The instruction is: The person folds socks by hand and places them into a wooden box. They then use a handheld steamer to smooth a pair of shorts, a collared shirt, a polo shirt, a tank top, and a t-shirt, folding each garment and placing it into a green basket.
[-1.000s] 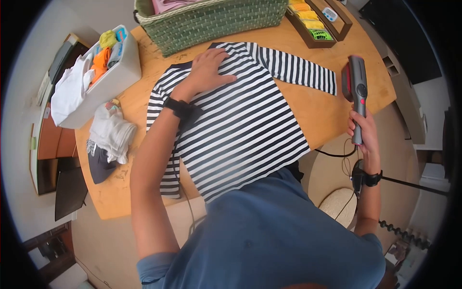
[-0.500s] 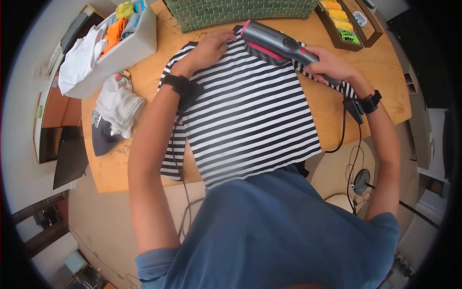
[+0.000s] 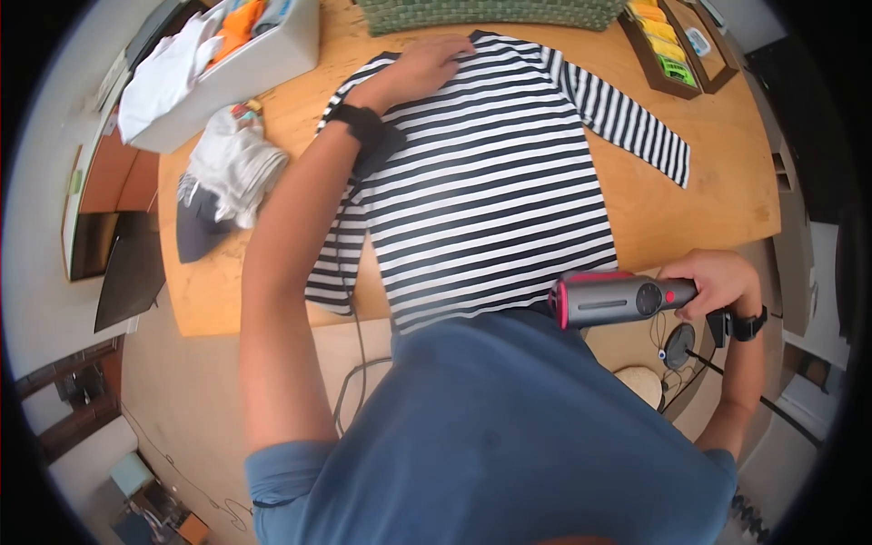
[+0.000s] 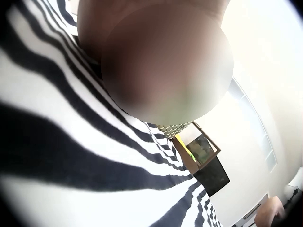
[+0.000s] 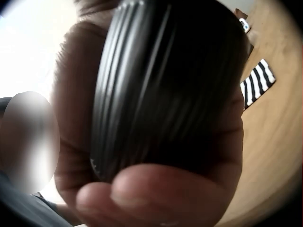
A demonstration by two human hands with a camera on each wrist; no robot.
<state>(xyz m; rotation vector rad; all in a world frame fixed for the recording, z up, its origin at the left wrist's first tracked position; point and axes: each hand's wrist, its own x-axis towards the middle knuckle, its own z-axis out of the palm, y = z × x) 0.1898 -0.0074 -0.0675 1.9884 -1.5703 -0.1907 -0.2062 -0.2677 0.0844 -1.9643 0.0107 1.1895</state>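
Observation:
A long-sleeved, black-and-white striped shirt (image 3: 490, 191) lies spread on the wooden table, its lower hem by the person's waist. Near its collar, my left hand (image 3: 422, 71) rests on the fabric. Stripes of the same shirt (image 4: 57, 156) fill much of the left wrist view. My right hand (image 3: 722, 277) grips the handle of a grey and pink handheld garment steamer (image 3: 609, 302). The steamer's head overlaps the shirt's lower right corner in the head view. Close up in the right wrist view, fingers (image 5: 156, 194) curl round the dark ribbed handle (image 5: 137, 94).
A white bin (image 3: 236, 77) of clothes stands at the back left, with a crumpled grey-white garment (image 3: 232, 163) before it. At the back are a green woven basket (image 3: 490, 16) and a brown box (image 3: 658, 45) with yellow packets. A cable (image 3: 356, 363) hangs below the left forearm.
My right hand swung the steamer from the right side over the shirt's shoulder, then down to its lower right hem. My left hand stayed by the collar. The head view has shifted.

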